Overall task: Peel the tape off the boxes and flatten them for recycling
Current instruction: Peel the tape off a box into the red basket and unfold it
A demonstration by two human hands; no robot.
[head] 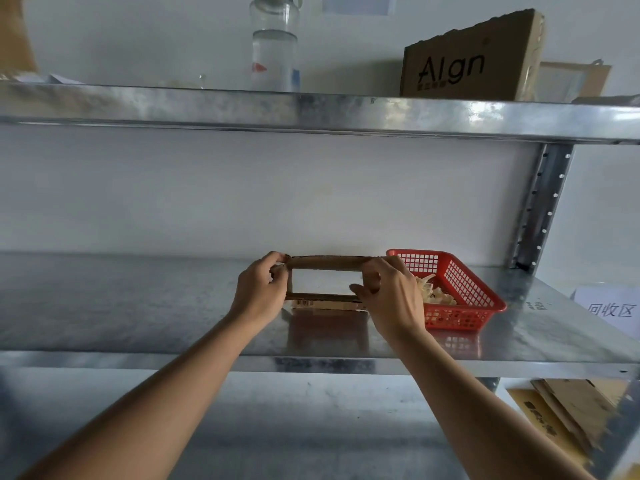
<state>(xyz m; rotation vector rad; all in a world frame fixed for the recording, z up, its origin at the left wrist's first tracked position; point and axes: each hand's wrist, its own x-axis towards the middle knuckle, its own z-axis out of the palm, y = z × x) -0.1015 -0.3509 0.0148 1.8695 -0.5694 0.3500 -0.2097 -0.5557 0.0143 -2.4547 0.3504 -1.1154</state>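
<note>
1. Both arms are stretched forward and upward over the front edge of the metal shelf [138, 306], the forearms converging toward the middle.
2. The left hand [259, 289] is curled round the left end of a small open cardboard box [325, 263]; the right hand [388, 292] is wrapped round its right end, thumb low and fingers over the top corner.
3. The box is held between the hands just above the shelf, seen end-on as an open rectangular sleeve through which the wall shows. A barcoded piece of cardboard [329, 304] lies directly beneath it.
4. The flattening step is judged to be in hand: no tape can be made out on the box, and the sleeve is not yet collapsed. The next move would call for opposite corners to be pushed toward each other until the walls fold flat.
5. Just beyond the right hand, a red basket [464, 285] holding pale peeled strips [434, 292] is set.
6. Farther up, a second box [471, 57] and a clear bottle [275, 46] stand on the upper shelf.
</note>
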